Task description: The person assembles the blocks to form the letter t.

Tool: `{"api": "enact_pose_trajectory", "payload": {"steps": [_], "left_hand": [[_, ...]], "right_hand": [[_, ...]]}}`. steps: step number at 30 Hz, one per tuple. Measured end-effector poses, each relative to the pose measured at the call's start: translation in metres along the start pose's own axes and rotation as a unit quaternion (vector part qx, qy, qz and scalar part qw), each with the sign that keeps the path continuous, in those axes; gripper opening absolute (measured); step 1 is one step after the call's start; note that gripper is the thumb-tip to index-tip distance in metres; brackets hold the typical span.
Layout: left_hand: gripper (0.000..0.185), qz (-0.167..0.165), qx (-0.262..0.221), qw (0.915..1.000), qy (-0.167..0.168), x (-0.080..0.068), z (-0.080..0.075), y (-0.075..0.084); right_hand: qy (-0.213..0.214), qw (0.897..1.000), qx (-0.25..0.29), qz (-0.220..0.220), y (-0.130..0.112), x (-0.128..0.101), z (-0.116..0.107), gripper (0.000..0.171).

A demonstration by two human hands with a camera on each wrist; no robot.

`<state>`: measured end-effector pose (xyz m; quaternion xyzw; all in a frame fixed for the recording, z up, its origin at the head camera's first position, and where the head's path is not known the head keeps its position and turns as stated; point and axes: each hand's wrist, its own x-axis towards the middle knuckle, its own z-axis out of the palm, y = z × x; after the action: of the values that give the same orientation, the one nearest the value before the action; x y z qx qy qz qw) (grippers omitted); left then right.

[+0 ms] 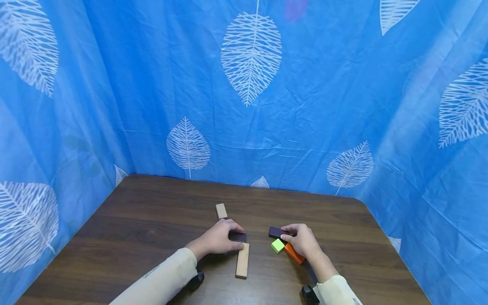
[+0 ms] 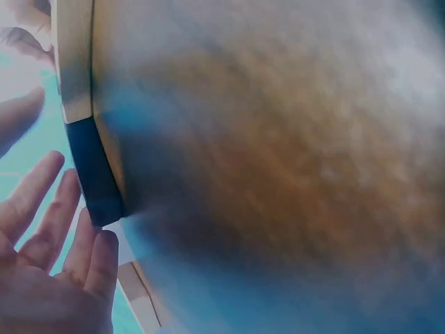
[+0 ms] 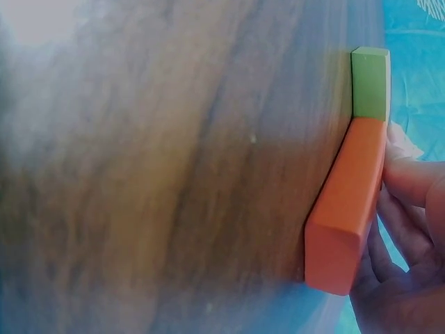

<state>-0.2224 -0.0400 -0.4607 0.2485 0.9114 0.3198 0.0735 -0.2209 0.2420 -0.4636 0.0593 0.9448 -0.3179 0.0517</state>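
In the head view my left hand [image 1: 218, 238] arches beside a dark wooden block [image 1: 238, 237], its thumb near the top end of a long plain wooden block [image 1: 242, 260]. The left wrist view shows the fingers loosely spread and fairly straight along the dark block [image 2: 96, 174], not curled round it. To the right, my right hand [image 1: 302, 240] pinches another dark block [image 1: 275, 232] by its right end, between thumb and fingers. A lime green block [image 1: 278, 245] and an orange block [image 1: 294, 253] lie just under that hand. The right wrist view has the orange block [image 3: 344, 209] hiding part of the fingers.
A short plain wooden block [image 1: 221, 211] lies beyond my left hand, with a dark piece partly hidden behind the fingers. Everything rests on a brown wooden table [image 1: 152, 203]. Blue curtains [image 1: 244, 127] with white leaf prints surround its far and side edges.
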Motion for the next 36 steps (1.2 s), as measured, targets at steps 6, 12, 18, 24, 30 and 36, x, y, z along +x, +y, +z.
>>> {"api": "enact_pose_trajectory", "payload": {"steps": [6,12,18,24,30,36], "left_hand": [[0.040,0.002,-0.006,0.9999,-0.007,0.002,0.002,0.003],[0.039,-0.001,-0.013,0.9999,0.001,0.004,0.006,0.002],[0.039,-0.007,-0.013,0.9999,0.001,0.006,0.006,0.003],[0.038,-0.015,-0.014,0.9998,-0.007,0.003,0.005,0.003],[0.038,-0.017,-0.022,0.9996,-0.006,0.004,0.005,0.003],[0.039,-0.022,-0.030,0.9993,-0.002,0.004,0.006,0.003]], "right_hand": [[0.000,1.000,0.002,-0.001,0.001,0.000,-0.001,0.023],[0.004,1.000,0.001,-0.004,0.003,-0.001,-0.001,0.023],[0.007,1.000,-0.003,-0.024,0.006,-0.002,-0.003,0.024],[0.019,0.998,0.026,-0.055,0.011,-0.006,-0.001,0.038],[0.021,0.994,0.078,-0.068,0.011,-0.007,-0.014,0.055],[0.006,0.992,0.097,-0.078,0.011,-0.005,-0.022,0.071]]}}
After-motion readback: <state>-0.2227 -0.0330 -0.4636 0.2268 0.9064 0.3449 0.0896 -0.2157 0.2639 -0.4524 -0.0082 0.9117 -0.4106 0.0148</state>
